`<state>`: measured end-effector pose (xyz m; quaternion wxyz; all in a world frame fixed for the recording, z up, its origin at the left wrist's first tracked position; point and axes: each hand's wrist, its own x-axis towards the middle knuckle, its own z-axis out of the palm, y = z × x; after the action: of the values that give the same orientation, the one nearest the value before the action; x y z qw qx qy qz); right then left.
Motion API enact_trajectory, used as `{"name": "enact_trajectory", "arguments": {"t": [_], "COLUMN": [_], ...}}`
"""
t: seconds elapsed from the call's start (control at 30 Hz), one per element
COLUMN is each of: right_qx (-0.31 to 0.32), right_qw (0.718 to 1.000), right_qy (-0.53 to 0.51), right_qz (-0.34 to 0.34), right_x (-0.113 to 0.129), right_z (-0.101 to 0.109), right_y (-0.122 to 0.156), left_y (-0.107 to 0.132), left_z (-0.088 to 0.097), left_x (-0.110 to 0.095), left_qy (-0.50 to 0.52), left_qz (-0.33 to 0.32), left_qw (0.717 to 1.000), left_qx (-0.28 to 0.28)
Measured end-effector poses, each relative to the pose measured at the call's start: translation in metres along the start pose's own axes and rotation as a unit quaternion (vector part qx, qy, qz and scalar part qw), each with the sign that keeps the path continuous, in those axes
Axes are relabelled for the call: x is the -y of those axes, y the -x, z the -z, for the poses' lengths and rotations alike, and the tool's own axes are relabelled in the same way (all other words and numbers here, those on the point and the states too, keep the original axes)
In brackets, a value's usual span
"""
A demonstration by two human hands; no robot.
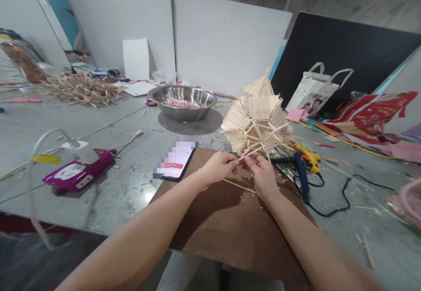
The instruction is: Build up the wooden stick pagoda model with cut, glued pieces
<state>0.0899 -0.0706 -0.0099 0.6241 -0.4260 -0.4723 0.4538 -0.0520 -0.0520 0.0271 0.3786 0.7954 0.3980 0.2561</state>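
Note:
Both of my hands are closed in a pinch on an open star-shaped frame of thin wooden sticks (262, 138), held tilted above a brown board. My left hand (220, 167) grips the near left point of the star between thumb and fingers. Close beside it, my right hand (262, 170) pinches the same lower part, its fingertips partly covering the joint. Just behind the star stands a larger faceted structure of rows of sticks (241, 114), with a pointed piece (261, 84) at its back. A loose stick (239, 186) lies on the board (226, 225) beneath my hands.
A phone (176, 161) lies left of the board; farther left is a purple power strip (80, 172). At the back are a steel bowl (184, 102) and a pile of wood strips (85, 89). A yellow-and-blue glue gun (304, 159) with black cable is to the right.

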Motion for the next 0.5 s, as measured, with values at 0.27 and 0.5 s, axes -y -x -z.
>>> {"name": "enact_trajectory", "arguments": {"t": [0.27,0.5], "right_qx": [-0.002,-0.001], "right_qw": [1.000,1.000], "right_qy": [-0.017,-0.014], "right_qz": [-0.007,-0.011], "right_x": [0.0004,0.0020], "right_z": [-0.0007,-0.0007], "right_y": [-0.0001,0.0002], "left_y": [-0.0001,-0.0001], "left_z": [0.0008,0.0013], "left_x": [-0.0007,-0.0004], "left_qy": [-0.009,-0.013], "left_qz": [-0.008,-0.010], "left_qw": [1.000,1.000], "left_qx": [0.008,0.014]}}
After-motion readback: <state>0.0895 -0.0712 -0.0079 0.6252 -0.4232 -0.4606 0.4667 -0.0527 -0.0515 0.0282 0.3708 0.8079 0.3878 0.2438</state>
